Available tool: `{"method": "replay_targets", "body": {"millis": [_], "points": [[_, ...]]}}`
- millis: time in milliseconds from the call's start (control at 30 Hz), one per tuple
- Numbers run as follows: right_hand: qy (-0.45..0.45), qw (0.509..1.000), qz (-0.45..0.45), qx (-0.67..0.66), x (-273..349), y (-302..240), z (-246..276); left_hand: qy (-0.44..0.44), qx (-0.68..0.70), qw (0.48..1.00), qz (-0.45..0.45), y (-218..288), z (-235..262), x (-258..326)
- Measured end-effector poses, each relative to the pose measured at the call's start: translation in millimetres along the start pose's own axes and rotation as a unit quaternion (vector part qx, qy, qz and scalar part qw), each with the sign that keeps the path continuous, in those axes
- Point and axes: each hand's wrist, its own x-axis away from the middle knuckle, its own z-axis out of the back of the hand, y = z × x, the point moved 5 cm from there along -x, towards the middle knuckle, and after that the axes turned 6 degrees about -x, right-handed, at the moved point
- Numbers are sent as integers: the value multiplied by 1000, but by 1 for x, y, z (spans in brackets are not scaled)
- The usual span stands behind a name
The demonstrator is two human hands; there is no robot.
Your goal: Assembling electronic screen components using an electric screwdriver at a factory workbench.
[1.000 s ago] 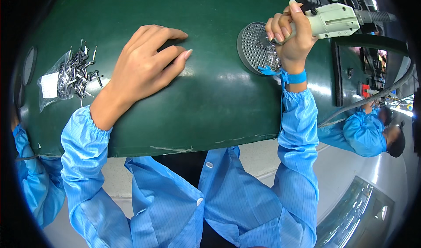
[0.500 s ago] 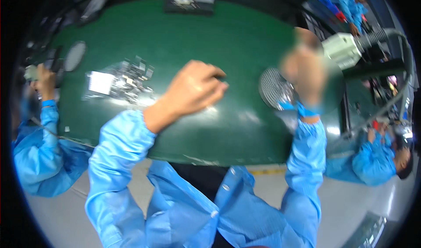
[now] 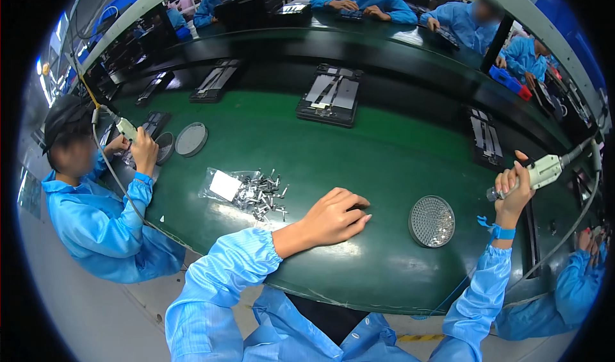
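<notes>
My right hand is wrapped round a pale green electric screwdriver, raised at the right side of the green table. The tool's nose pokes out on the left of the hand, and its cable runs off to the right. My left hand rests on the tabletop with loosely bent fingers and thumb apart, holding nothing. Between the hands lies a round dish with a dotted grid of holes. Left of my left hand, small dark and silvery parts spill beside a clear bag with a white label.
Flat dark devices lie along the far side, one of them beyond my right hand. A co-worker at the left holds a similar tool near a round dish. Other people in blue sit across and at the right.
The view has lifted, showing more of the far side. My right hand, blurred beside the dish before, is now plainly around the screwdriver, farther from the dish. My left hand stays loosely bent.
</notes>
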Motion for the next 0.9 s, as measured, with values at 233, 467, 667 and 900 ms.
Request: {"method": "replay_targets", "body": {"millis": [233,467,667,900], "points": [[-9,1000,-7,29,14,9,24,-8,-3,1000,-12,3,1,-5],[-117,992,-29,42,59,27,-32,-15,1,1000,-6,4,-2,-3],[-147,986,-59,55,75,42,-58,-9,8,1000,-4,5,-1,-4],[-180,978,-78,70,77,57,-113,-16,14,1000,-5,2,3,-5]]}}
